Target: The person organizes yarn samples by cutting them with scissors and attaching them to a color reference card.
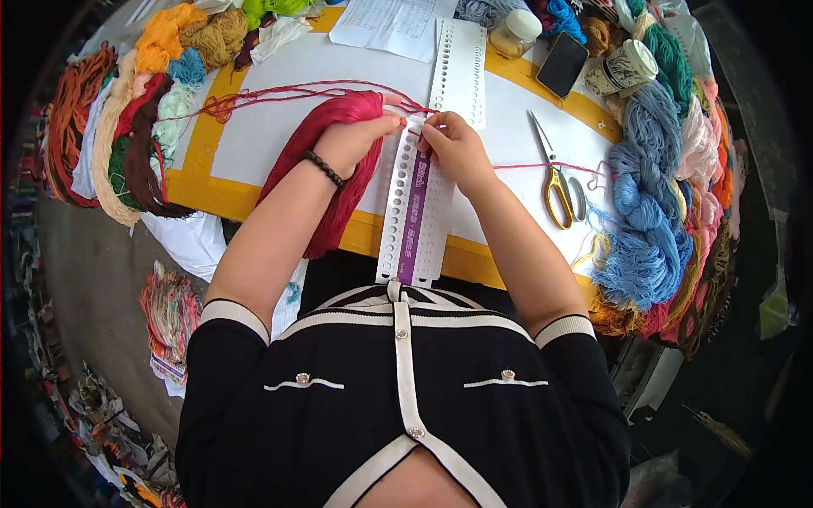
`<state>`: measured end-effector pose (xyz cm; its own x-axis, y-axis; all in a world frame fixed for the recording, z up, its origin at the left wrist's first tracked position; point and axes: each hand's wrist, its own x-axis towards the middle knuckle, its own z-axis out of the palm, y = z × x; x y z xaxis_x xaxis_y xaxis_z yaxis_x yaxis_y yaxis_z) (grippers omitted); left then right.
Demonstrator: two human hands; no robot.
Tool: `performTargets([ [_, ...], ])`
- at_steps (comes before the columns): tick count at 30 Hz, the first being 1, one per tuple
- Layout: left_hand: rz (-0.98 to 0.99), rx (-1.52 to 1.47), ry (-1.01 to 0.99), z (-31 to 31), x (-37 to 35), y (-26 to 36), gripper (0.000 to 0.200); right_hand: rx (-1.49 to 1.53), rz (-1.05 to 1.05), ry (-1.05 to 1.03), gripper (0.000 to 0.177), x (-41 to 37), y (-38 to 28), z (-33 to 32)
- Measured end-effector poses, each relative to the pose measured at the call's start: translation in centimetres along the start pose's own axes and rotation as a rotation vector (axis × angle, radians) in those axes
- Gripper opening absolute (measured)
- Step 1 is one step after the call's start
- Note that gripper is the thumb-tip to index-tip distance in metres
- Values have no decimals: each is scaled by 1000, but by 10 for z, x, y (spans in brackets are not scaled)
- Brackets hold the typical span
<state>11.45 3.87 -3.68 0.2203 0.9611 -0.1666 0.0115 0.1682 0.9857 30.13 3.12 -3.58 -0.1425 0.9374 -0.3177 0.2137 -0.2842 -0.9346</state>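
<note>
A thick skein of crimson thread (292, 157) hangs over my left hand (360, 140), which is closed around part of it, thumb toward the card. Beside it, my right hand (459, 151) pinches a strand of the thread at the top of a white thread card (394, 203). This card has rows of round holes and a purple printed strip; its lower end rests against my shirt front. Loose crimson strands (296, 85) trail leftward across the table, and one strand (525, 166) runs right from behind my right arm. My fingers partly hide the card's top.
Yellow-handled scissors (555, 190) lie right, points away from me. Beyond are another punched card (457, 72), a printed sheet (385, 25), a phone (562, 65), a jar (515, 34) and a patterned cup (622, 68). Coloured skeins line the left (80, 127) and right (644, 203) edges.
</note>
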Motion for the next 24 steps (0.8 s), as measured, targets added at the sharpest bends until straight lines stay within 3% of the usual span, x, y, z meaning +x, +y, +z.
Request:
performTargets([
  [2,-144,-471,-64,3,-3,13,36,-55,-14,14,16,-1,-1,3],
  [4,-157,-519,-50,11,-4,16,35,-113,-32,28,14,-2,-2,3],
  [6,-135,-319,-67,16,-3,8,37,157,26,29,15,-2,1,3],
  [7,-114,-230,-112,17,-1,0,41,156,25,28,15,1,6,1],
  [8,-31,-49,-234,16,-1,-5,45,316,23,-21,15,3,8,-4],
  [10,213,297,-234,18,-3,-25,48,476,23,-68,15,2,13,-13],
  [12,210,409,-235,16,-11,-11,49,-122,-150,131,12,-15,0,-20],
  [13,100,141,-216,16,-14,-5,49,-497,-292,293,17,-18,5,-26],
  [14,-10,-127,-192,16,-17,4,49,-494,-293,291,17,-18,7,-33],
  [16,-39,-217,-173,15,-23,17,45,-1064,-927,374,32,-18,11,-45],
  [18,22,-259,-192,8,-23,16,39,-1056,-906,320,36,-18,6,-48],
  [21,-186,-481,142,-32,-22,22,38,-1002,-907,316,33,-9,5,-64],
  [24,-113,-701,312,-105,-29,20,38,-500,-593,70,16,-5,8,-90],
])
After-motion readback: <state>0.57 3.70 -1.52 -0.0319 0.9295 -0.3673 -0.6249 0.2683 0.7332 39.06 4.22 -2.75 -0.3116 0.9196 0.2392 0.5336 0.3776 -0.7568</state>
